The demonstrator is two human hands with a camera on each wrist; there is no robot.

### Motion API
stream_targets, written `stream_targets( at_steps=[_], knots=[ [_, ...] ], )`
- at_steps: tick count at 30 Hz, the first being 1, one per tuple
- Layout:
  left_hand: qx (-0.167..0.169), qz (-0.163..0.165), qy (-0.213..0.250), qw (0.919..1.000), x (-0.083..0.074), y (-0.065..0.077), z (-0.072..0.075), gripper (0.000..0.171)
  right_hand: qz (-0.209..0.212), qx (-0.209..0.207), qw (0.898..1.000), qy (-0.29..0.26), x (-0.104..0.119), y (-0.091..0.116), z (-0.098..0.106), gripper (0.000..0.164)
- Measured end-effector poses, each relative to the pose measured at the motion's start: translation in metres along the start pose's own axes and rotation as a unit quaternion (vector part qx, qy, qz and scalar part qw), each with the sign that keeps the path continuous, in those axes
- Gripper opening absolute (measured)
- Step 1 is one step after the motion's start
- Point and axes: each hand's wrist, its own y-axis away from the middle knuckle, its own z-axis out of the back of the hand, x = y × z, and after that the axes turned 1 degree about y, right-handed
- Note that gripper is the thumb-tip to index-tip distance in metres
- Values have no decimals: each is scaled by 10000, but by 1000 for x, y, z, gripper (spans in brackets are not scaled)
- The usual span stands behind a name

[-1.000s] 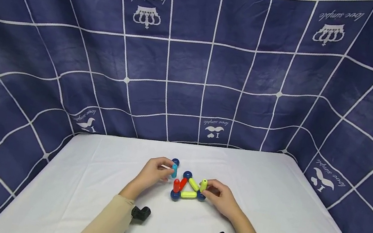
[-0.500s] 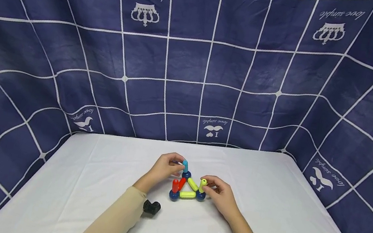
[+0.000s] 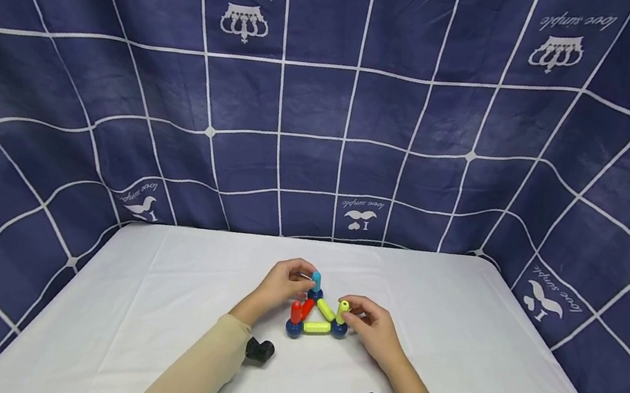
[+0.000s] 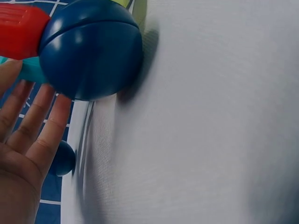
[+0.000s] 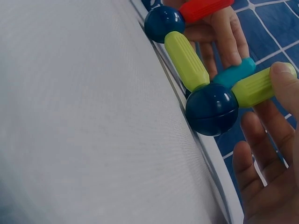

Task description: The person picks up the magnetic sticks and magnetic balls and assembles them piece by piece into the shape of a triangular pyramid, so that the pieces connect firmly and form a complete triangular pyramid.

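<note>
A triangle of magnetic rods and dark blue balls lies on the white table. Its sides are a red rod (image 3: 307, 309) and two yellow-green rods (image 3: 317, 327). At the far ball (image 3: 316, 296), my left hand (image 3: 281, 286) pinches an upright light-blue rod (image 3: 315, 280) between thumb and fingers, its lower end at the ball. My right hand (image 3: 373, 326) pinches an upright yellow-green rod (image 3: 343, 310) standing on the right ball (image 3: 338, 329). Another red rod (image 3: 296, 311) stands unheld on the left ball (image 3: 294, 329).
Behind my left hand a separate dark blue ball (image 4: 63, 159) shows in the left wrist view. Black wrist cameras (image 3: 260, 350) sit on both wrists. A blue curtain with white grid lines (image 3: 318, 106) hangs behind the white table (image 3: 156, 309).
My left hand has moved right and away from me, bringing the light-blue rod onto the far ball. The right hand stays nearly still at the yellow-green rod.
</note>
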Motion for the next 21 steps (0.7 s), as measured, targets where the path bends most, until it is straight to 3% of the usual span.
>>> stream_targets(
  at_steps=[13, 21],
  knots=[
    [-13, -11, -28, 10000, 1, 2, -1, 27, -20, 68, 9999, 77, -1, -1, 0, 24],
    [-217, -170, -84, 9996, 3, 7, 1, 26, -109, -20, 9998, 135, -36, -7, -6, 25]
  ],
)
